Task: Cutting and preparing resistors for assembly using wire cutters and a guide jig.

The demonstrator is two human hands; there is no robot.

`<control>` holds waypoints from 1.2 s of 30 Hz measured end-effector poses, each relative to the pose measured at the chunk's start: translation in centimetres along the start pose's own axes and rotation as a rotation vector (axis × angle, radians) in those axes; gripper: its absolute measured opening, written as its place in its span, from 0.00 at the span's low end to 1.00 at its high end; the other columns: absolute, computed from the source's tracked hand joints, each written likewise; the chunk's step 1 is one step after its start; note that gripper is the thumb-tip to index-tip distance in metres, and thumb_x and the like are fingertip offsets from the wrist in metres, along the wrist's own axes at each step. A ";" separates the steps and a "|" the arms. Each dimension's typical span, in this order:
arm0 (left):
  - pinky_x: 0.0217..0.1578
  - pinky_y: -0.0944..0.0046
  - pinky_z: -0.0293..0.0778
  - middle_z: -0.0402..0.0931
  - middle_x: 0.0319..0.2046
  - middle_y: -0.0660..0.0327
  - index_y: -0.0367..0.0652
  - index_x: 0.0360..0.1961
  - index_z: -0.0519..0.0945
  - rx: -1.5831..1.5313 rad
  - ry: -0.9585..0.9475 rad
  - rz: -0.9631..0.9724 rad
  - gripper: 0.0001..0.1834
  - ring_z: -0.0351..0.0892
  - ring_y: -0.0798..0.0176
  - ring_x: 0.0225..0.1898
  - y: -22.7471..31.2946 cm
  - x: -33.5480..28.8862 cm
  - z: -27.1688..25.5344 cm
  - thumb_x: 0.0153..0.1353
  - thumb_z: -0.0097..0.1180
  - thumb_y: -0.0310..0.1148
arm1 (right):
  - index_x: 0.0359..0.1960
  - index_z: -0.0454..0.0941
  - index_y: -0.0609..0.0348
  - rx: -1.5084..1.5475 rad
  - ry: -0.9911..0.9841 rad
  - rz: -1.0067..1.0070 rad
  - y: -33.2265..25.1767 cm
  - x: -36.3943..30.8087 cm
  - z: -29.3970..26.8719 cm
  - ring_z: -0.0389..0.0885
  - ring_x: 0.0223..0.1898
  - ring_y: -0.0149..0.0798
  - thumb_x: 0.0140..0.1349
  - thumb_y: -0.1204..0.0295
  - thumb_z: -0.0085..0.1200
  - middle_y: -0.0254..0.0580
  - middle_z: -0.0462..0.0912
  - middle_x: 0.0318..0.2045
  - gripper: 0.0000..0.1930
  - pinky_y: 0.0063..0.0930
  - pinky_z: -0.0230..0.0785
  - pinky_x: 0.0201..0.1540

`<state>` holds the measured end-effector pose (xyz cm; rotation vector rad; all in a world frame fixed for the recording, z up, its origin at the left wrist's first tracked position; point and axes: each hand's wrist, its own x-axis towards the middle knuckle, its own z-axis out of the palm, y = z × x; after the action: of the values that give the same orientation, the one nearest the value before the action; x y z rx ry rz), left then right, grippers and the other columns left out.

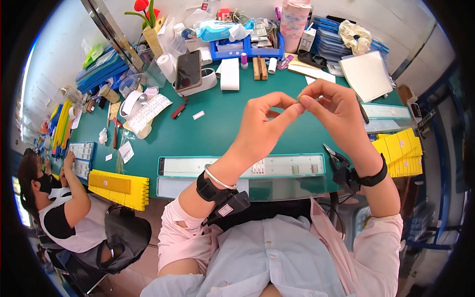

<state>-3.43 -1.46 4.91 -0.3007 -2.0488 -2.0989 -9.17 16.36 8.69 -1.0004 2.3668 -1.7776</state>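
Note:
Above the green table [213,129], my left hand [265,123] and my right hand [332,105] meet at their fingertips. Thumb and forefinger are pinched together on each. Whatever lies between them is too small to make out. Nearer to me, below the hands, rests a long shallow case [292,166] with a clear lid and small parts in its compartments. A pair of dark-handled pliers [337,157] lies beside my right wrist, partly hidden by the black band and device there.
A phone [189,71] leans on a white roll at the back. Blue bins [267,51] hold packets, next to a pink tumbler [295,24]. Yellow trays [399,151] stack at right; more yellow trays [118,190] sit at left, near a seated person [64,198]. A notepad [366,76] lies far right.

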 end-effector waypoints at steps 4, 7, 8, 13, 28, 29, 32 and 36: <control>0.30 0.77 0.67 0.84 0.33 0.66 0.36 0.38 0.86 0.027 0.052 -0.026 0.09 0.75 0.81 0.33 -0.8 0.2 -1.0 0.68 0.62 0.32 | 0.37 0.83 0.64 0.019 -0.063 0.036 0.9 1.3 1.1 0.81 0.34 0.25 0.65 0.73 0.61 0.34 0.85 0.31 0.06 0.23 0.73 0.40; 0.27 0.78 0.64 0.84 0.33 0.66 0.36 0.38 0.86 -0.037 0.115 -0.025 0.09 0.72 0.82 0.29 -1.7 0.3 -1.7 0.68 0.62 0.32 | 0.37 0.83 0.65 0.058 -0.088 0.069 1.6 2.8 1.8 0.80 0.34 0.25 0.65 0.73 0.62 0.35 0.85 0.32 0.07 0.22 0.73 0.38; 0.27 0.78 0.64 0.84 0.33 0.66 0.36 0.38 0.86 -0.047 0.123 -0.029 0.09 0.72 0.82 0.29 -2.2 0.4 -2.0 0.68 0.62 0.32 | 0.37 0.83 0.66 0.072 -0.081 0.082 2.0 3.4 1.8 0.80 0.34 0.25 0.65 0.73 0.61 0.35 0.85 0.32 0.07 0.21 0.73 0.38; 0.26 0.77 0.66 0.83 0.33 0.63 0.35 0.35 0.83 0.177 0.146 -0.051 0.10 0.73 0.81 0.29 -3.4 1.1 -3.9 0.67 0.61 0.34 | 0.37 0.82 0.65 -0.084 -0.181 0.029 5.8 9.7 1.8 0.80 0.32 0.25 0.67 0.70 0.60 0.35 0.84 0.30 0.08 0.23 0.73 0.35; 0.36 0.54 0.77 0.82 0.27 0.58 0.41 0.29 0.80 0.909 0.152 -0.049 0.07 0.82 0.52 0.35 -4.3 1.0 -5.5 0.59 0.56 0.32 | 0.34 0.79 0.60 -0.328 -0.385 0.432 14.7 19.0 4.9 0.79 0.29 0.25 0.67 0.66 0.58 0.31 0.81 0.26 0.10 0.24 0.71 0.28; 0.36 0.54 0.77 0.82 0.27 0.58 0.41 0.29 0.80 0.906 0.152 -0.053 0.07 0.82 0.52 0.35 -4.3 1.0 -5.5 0.59 0.56 0.32 | 0.34 0.79 0.60 -0.329 -0.388 0.436 14.7 19.1 4.7 0.79 0.29 0.25 0.67 0.66 0.58 0.31 0.81 0.26 0.10 0.24 0.71 0.28; 0.36 0.53 0.77 0.82 0.27 0.58 0.41 0.29 0.80 0.918 0.160 -0.023 0.06 0.82 0.53 0.35 -4.3 0.9 -5.4 0.59 0.56 0.32 | 0.32 0.80 0.61 -0.438 -0.453 0.389 14.7 19.4 4.5 0.77 0.26 0.25 0.66 0.66 0.58 0.31 0.79 0.24 0.10 0.23 0.67 0.22; 0.36 0.53 0.77 0.82 0.28 0.58 0.41 0.28 0.79 0.923 0.140 -0.031 0.06 0.82 0.52 0.35 -4.3 0.7 -5.2 0.59 0.56 0.31 | 0.30 0.80 0.61 -0.472 -0.438 0.340 14.7 19.0 4.9 0.76 0.24 0.25 0.66 0.66 0.57 0.30 0.77 0.22 0.11 0.22 0.66 0.20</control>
<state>-5.39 -6.52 0.84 0.0293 -2.6399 -0.9480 -29.43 4.94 0.85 -0.8345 2.5017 -0.8057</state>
